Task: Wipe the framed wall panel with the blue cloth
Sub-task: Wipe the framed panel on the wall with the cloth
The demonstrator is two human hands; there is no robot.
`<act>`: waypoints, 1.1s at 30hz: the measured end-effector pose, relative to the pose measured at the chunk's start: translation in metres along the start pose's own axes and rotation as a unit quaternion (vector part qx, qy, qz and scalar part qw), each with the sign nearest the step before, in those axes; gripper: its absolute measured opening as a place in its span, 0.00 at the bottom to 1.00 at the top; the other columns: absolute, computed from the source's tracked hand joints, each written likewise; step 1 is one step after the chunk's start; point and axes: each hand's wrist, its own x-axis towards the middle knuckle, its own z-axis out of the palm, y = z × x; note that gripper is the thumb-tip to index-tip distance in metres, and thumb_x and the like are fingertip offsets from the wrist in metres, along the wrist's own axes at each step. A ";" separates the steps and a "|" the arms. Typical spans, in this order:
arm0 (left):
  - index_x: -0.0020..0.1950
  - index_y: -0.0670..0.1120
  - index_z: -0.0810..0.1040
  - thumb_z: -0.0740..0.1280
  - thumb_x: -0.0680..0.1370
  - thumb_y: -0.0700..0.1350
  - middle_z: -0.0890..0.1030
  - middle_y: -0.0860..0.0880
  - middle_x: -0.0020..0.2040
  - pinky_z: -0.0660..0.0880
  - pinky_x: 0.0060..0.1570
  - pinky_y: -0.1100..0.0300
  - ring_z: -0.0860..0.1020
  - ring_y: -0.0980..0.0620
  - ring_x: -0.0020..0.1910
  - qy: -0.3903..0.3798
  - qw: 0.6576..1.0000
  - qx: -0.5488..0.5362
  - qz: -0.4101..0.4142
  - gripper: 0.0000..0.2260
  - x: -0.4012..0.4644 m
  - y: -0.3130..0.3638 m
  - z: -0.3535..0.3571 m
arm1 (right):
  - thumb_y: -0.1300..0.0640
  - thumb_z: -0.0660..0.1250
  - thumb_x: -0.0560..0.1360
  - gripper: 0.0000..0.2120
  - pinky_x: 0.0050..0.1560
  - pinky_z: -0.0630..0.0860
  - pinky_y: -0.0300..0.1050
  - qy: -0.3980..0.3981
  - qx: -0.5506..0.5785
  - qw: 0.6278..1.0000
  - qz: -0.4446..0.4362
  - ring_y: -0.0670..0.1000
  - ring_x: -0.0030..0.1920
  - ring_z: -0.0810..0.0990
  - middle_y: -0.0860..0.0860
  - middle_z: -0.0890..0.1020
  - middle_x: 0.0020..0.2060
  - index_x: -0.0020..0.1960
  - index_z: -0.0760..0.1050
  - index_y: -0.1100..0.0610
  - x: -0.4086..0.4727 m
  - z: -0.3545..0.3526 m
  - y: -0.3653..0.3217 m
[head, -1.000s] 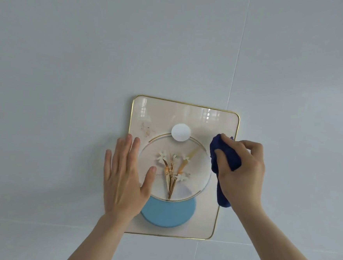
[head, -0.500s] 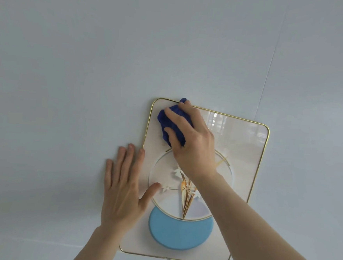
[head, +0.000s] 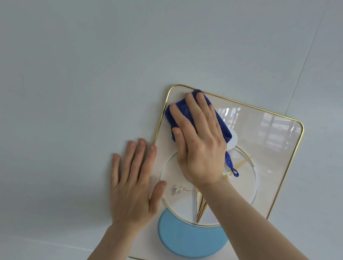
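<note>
Crumpled blue cloth (head: pixel 221 126) lies against the gold-framed wall panel's (head: pixel 274 149) upper-left corner.

left hand (head: pixel 133 185) flat, right hand (head: pixel 199 140) pressing palm-down

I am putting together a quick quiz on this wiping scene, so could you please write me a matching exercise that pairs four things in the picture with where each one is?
Things:
1. dark blue crumpled cloth
2. left hand
3. light blue disc printed on the gold-framed wall panel
4. right hand

Places:
A. flat against the panel's left edge, partly on the pale wall
B. pressed on top of the cloth
C. near the panel's upper left corner
D. in the panel's lower part

Pairs: 1-C, 2-A, 3-D, 4-B
</note>
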 end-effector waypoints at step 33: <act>0.83 0.45 0.52 0.44 0.83 0.60 0.58 0.46 0.84 0.52 0.81 0.40 0.52 0.50 0.84 0.015 1.000 0.010 -0.006 0.31 0.000 -0.002 0.005 | 0.58 0.65 0.85 0.16 0.77 0.70 0.58 -0.108 -0.054 0.980 -0.161 0.59 0.78 0.70 0.55 0.76 0.74 0.72 0.77 0.51 -0.081 -0.022 0.024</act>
